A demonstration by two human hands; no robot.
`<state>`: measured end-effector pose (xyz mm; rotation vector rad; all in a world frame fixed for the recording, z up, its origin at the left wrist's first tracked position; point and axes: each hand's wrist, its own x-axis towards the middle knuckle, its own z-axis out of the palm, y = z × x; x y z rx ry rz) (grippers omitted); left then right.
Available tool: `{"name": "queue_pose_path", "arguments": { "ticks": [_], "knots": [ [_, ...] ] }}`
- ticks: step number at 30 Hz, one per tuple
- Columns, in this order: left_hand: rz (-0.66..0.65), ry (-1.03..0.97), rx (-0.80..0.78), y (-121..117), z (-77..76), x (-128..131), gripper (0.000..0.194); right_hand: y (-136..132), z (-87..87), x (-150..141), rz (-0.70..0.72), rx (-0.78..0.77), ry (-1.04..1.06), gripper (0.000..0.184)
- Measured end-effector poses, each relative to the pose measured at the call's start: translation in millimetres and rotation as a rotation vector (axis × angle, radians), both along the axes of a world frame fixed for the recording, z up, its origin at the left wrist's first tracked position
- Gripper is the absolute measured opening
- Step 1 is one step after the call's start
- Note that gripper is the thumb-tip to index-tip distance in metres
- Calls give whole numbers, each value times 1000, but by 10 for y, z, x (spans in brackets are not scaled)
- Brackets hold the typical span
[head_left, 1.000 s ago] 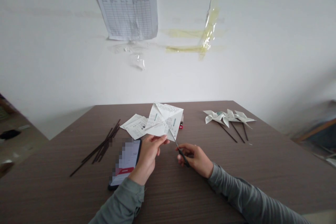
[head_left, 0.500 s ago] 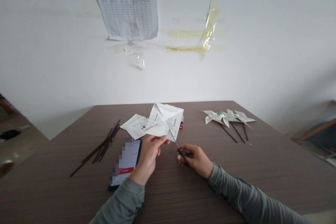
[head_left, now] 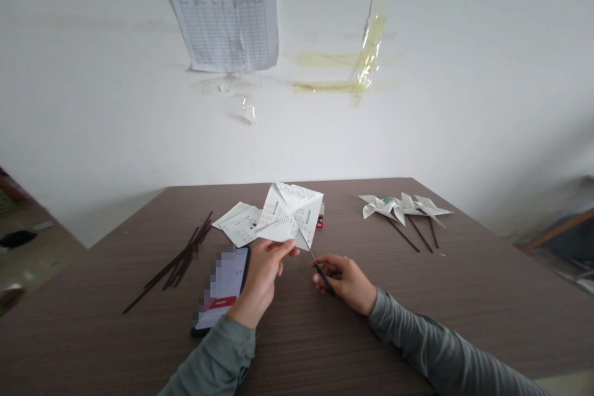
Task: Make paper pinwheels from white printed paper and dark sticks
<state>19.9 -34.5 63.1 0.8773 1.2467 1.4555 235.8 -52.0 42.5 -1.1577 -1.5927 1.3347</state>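
My left hand (head_left: 260, 275) pinches the lower edge of a creased square of printed paper (head_left: 288, 213) and holds it upright above the table. My right hand (head_left: 346, 281) is closed on a pair of black-handled scissors (head_left: 318, 263). The blades point up and left into the paper's lower right corner. A phone (head_left: 221, 288) with a lit screen lies on the table just left of my left wrist.
A bundle of thin dark sticks (head_left: 179, 258) lies at the left of the brown wooden table (head_left: 464, 297). Loose printed sheets (head_left: 239, 223) sit behind the held paper, with a small red item (head_left: 320, 221) beside them. Finished paper pinwheels on sticks (head_left: 406, 210) lie at the right.
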Motion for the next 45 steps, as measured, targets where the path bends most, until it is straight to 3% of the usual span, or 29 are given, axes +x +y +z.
{"name": "queue_pose_path", "arguments": {
  "ticks": [45],
  "knots": [
    [-58,63,-50,-13,15,12,32,29,-32,-6,-37,83,13,66]
  ]
}}
